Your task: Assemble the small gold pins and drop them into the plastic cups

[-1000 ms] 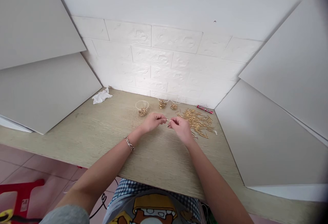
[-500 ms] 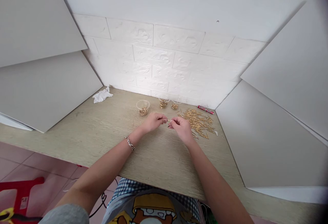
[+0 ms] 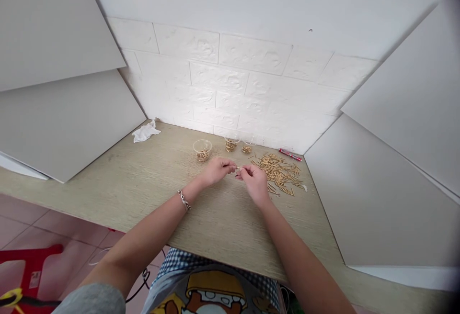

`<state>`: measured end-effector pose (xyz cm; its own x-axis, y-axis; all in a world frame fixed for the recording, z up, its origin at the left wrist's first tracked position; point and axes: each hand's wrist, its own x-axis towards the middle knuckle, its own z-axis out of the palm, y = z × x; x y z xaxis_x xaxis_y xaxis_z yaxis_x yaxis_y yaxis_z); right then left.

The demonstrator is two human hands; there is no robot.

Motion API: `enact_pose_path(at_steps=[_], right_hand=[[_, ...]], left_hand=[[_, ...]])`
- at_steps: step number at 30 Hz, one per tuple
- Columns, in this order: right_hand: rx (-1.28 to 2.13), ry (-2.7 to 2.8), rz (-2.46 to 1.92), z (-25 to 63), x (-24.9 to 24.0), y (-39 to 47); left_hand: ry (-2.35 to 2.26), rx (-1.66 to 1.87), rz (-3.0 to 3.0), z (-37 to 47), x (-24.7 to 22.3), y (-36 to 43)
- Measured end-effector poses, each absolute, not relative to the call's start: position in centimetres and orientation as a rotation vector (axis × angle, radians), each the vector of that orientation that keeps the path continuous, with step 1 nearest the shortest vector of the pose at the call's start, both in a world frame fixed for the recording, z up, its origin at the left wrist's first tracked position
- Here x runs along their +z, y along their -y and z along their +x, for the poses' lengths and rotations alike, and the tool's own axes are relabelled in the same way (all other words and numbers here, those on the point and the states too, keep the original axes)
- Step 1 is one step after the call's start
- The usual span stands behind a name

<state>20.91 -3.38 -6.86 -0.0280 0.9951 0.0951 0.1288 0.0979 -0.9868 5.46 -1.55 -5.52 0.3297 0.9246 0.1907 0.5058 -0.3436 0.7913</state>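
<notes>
My left hand [image 3: 217, 170] and my right hand [image 3: 255, 182] meet above the table, each with its fingertips pinched. Between them is a thin gold-coloured pin [image 3: 237, 167], mostly covered by the fingers. Just right of my right hand lies a loose pile of slender gold-coloured metal pins [image 3: 276, 169]. Beyond my left hand stands a clear plastic cup [image 3: 202, 146] with small gold-coloured pieces in it. Two more clear cups, the middle one [image 3: 230, 140] and the right one [image 3: 248, 142], hold similar small pieces near the wall.
A red marker-like tube [image 3: 290, 154] lies behind the pile. Crumpled white tissue [image 3: 146, 132] sits at the table's back left. Grey panels [image 3: 72, 122] flank the wooden table [image 3: 143, 189] on both sides, and a white brick-patterned wall [image 3: 230, 89] closes the back.
The view has shifted slightly. Both hands stay together at the pin, and its visible part between the fingertips looks a little shorter.
</notes>
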Motion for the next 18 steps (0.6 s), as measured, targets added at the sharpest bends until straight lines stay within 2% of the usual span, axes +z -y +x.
enact_pose_path(at_steps=[4,8,14,18], right_hand=[[1.042,1.416,-1.253,21.0,-7.0,3.4],[1.142,1.537,-1.256,21.8,-6.7,2.7],[1.385,1.277,-1.168,21.6,-7.0,2.5],[1.309,1.210,-1.160,20.9,-7.4,2.9]], left_hand=[[-1.253,0.853,2.002,5.5,-5.5,1.6],[-1.257,0.791,2.092,5.4,-5.2,1.7],[-1.199,0.818,1.985,5.3,-5.6,1.4],[-1.208,0.855,1.930,5.5,-5.7,1.3]])
